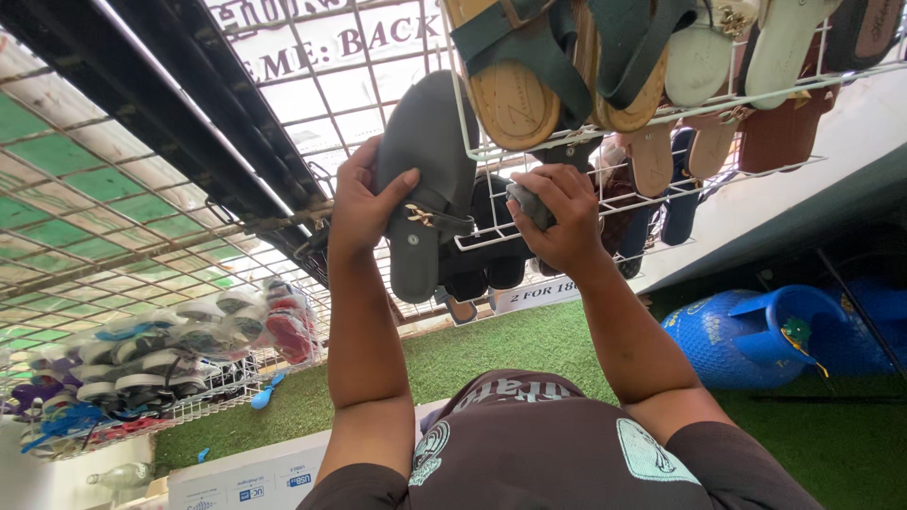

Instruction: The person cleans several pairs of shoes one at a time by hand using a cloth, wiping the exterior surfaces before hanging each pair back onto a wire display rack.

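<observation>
My left hand grips a dark grey sandal with a small gold buckle, holding it upright against a white wire rack. Beside it, my right hand is closed on a small grey cloth or sponge, pressed near the sandal's strap and the rack's lower shelf. Several other sandals fill the rack: tan-soled ones with dark green straps above, cream ones and brown ones to the right, dark ones below my hands.
A wire grid panel stretches left, above a wire basket of wrapped slippers. Green artificial turf covers the floor. A blue plastic container lies at right. A white cardboard box sits bottom left.
</observation>
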